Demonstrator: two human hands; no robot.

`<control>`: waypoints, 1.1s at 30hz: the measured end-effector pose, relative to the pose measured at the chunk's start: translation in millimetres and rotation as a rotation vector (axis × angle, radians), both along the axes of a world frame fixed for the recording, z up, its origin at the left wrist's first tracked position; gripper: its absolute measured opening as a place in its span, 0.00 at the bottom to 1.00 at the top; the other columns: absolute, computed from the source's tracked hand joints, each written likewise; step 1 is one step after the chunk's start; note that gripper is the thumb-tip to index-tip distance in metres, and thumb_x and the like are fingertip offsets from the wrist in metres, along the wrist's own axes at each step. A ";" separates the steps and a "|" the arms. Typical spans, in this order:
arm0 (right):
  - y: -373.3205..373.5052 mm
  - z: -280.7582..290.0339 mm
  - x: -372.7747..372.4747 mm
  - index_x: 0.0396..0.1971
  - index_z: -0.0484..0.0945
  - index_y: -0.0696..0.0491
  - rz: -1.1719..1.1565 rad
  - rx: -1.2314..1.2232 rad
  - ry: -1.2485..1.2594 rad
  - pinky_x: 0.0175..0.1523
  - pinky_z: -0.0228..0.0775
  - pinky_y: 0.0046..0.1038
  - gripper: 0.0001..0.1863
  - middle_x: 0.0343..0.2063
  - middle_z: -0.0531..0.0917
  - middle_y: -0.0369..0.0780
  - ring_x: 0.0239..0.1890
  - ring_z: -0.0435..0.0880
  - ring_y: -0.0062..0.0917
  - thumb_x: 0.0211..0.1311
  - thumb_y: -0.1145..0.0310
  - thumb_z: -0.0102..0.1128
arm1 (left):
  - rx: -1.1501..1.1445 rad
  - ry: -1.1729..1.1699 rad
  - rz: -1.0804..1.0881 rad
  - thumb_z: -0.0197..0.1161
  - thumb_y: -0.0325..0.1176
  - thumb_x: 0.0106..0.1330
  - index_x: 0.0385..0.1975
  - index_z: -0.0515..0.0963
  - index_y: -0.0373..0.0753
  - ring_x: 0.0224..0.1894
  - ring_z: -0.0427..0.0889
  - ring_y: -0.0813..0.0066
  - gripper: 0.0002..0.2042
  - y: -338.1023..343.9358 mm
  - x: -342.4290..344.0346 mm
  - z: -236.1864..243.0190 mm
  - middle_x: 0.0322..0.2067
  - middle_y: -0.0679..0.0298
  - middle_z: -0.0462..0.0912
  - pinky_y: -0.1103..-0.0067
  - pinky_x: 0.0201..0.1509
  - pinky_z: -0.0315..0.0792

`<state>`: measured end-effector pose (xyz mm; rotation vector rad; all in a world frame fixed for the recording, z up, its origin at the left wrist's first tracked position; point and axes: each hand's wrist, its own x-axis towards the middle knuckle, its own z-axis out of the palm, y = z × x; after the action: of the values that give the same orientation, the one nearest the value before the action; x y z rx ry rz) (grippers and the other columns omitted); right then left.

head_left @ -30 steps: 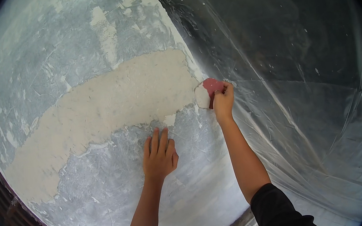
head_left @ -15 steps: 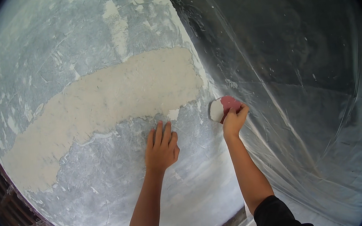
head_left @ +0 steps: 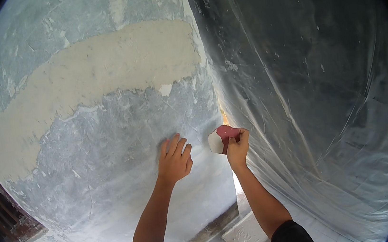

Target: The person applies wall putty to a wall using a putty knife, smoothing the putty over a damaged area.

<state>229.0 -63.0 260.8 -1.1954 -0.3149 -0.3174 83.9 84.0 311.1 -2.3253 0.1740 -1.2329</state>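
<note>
My right hand (head_left: 238, 150) pinches a thin, flat, rounded piece (head_left: 216, 142), part dark red and part off-white with an uneven border between the colours. Whether it is a scraper or an abrasive disc I cannot tell. It is held at the right edge of the grey, rough wall (head_left: 111, 149), where the plastic sheeting begins; contact with the wall is unclear. To its left, my left hand (head_left: 174, 158) lies against the wall with its fingers stretched, holding nothing. Above both hands, a wide band of beige filler (head_left: 116, 65) crosses the wall.
Wrinkled clear plastic sheeting (head_left: 318, 121) hangs along the right side over a dark area. Dark slatted woodwork (head_left: 5, 209) shows at the left rim. Low down, a ledge (head_left: 206, 229) runs beneath the wall beside a whitish slab (head_left: 247, 234).
The view has tipped downward, so the beige band sits higher. My right hand and the red-and-white piece are lower along the wall edge; my left hand is also farther below the band.
</note>
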 end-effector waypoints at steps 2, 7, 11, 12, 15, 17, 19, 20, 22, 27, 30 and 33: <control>-7.1 -20.4 -0.6 0.46 0.67 0.59 0.057 -0.002 0.030 0.56 0.68 0.32 0.14 0.42 0.79 0.48 0.45 0.80 0.33 0.59 0.83 0.49 | -0.083 0.070 -0.066 0.60 0.29 0.53 0.36 0.77 0.39 0.57 0.73 0.60 0.10 -11.0 -0.4 -31.7 0.44 0.60 0.78 0.62 0.60 0.65; -21.4 -79.5 -10.4 0.45 0.67 0.60 0.180 -0.061 0.094 0.56 0.68 0.29 0.13 0.42 0.79 0.45 0.46 0.78 0.28 0.60 0.83 0.50 | -0.323 0.180 -0.150 0.61 0.25 0.48 0.33 0.76 0.37 0.47 0.77 0.60 0.11 -34.9 -11.5 -123.2 0.34 0.59 0.78 0.66 0.52 0.69; -38.2 -131.4 -23.0 0.46 0.67 0.59 0.202 -0.195 0.181 0.56 0.68 0.28 0.13 0.42 0.79 0.44 0.46 0.78 0.25 0.61 0.84 0.51 | -0.524 0.314 -0.148 0.62 0.25 0.47 0.31 0.75 0.39 0.42 0.77 0.62 0.09 -57.1 -28.7 -194.0 0.30 0.61 0.77 0.68 0.48 0.70; -44.9 -141.0 -24.9 0.45 0.67 0.59 0.229 -0.205 0.201 0.56 0.68 0.27 0.13 0.42 0.79 0.44 0.46 0.78 0.25 0.61 0.84 0.51 | -0.579 0.362 -0.119 0.62 0.25 0.48 0.30 0.75 0.39 0.42 0.77 0.62 0.09 -62.7 -32.2 -211.1 0.30 0.61 0.77 0.68 0.48 0.70; -62.6 -188.0 -21.9 0.46 0.67 0.60 0.255 -0.263 0.275 0.56 0.68 0.26 0.14 0.44 0.79 0.44 0.47 0.79 0.26 0.60 0.85 0.52 | -0.689 0.519 -0.048 0.63 0.29 0.49 0.32 0.75 0.39 0.44 0.76 0.62 0.10 -78.6 -44.6 -259.2 0.34 0.61 0.79 0.68 0.50 0.70; -74.3 -217.0 -26.6 0.47 0.70 0.61 0.223 -0.332 0.278 0.56 0.69 0.27 0.14 0.44 0.80 0.45 0.46 0.80 0.28 0.60 0.84 0.52 | -0.727 0.545 -0.014 0.63 0.29 0.50 0.33 0.75 0.39 0.45 0.76 0.63 0.10 -89.2 -55.3 -286.7 0.35 0.62 0.78 0.68 0.51 0.70; -83.8 -235.5 -33.0 0.46 0.72 0.60 0.235 -0.427 0.325 0.55 0.70 0.28 0.14 0.43 0.81 0.45 0.46 0.81 0.28 0.60 0.83 0.53 | -0.765 0.632 0.062 0.63 0.29 0.50 0.36 0.76 0.38 0.45 0.76 0.63 0.13 -97.6 -69.3 -312.2 0.36 0.61 0.79 0.68 0.51 0.69; -87.7 -244.3 -36.2 0.46 0.73 0.60 0.242 -0.489 0.332 0.54 0.71 0.29 0.14 0.42 0.82 0.45 0.45 0.81 0.29 0.60 0.83 0.53 | -0.814 0.622 0.045 0.62 0.28 0.50 0.36 0.75 0.38 0.45 0.76 0.62 0.12 -101.9 -75.8 -325.2 0.36 0.61 0.78 0.67 0.51 0.70; -98.8 -271.8 -41.8 0.45 0.75 0.60 0.181 -0.589 0.377 0.52 0.72 0.31 0.12 0.41 0.83 0.46 0.44 0.82 0.32 0.60 0.81 0.54 | -0.886 0.670 0.049 0.61 0.26 0.50 0.38 0.76 0.38 0.46 0.76 0.60 0.13 -111.4 -90.0 -349.6 0.36 0.60 0.79 0.66 0.51 0.70; -132.1 -343.1 -66.8 0.44 0.74 0.59 0.205 -0.818 0.429 0.50 0.72 0.34 0.12 0.40 0.83 0.48 0.43 0.83 0.37 0.60 0.78 0.57 | -0.983 0.814 0.077 0.62 0.26 0.50 0.43 0.75 0.38 0.48 0.76 0.59 0.17 -136.1 -133.0 -402.4 0.39 0.59 0.79 0.66 0.52 0.70; -146.9 -370.4 -87.1 0.44 0.74 0.58 0.215 -0.926 0.511 0.49 0.73 0.36 0.12 0.39 0.83 0.48 0.42 0.83 0.40 0.59 0.76 0.58 | -0.997 0.863 0.118 0.62 0.26 0.50 0.45 0.75 0.38 0.50 0.76 0.59 0.18 -147.7 -154.3 -423.4 0.40 0.59 0.79 0.65 0.53 0.70; -163.4 -397.9 -98.1 0.44 0.74 0.57 0.169 -0.974 0.517 0.49 0.73 0.38 0.13 0.39 0.83 0.49 0.42 0.83 0.43 0.59 0.76 0.59 | -1.046 0.917 0.155 0.62 0.26 0.51 0.46 0.73 0.38 0.52 0.75 0.59 0.19 -158.7 -163.2 -437.2 0.43 0.58 0.78 0.64 0.54 0.69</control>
<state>130.9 -226.4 -137.1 -2.1281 -0.1007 0.3515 -79.2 -74.7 -126.1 -3.5455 -0.4564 0.0035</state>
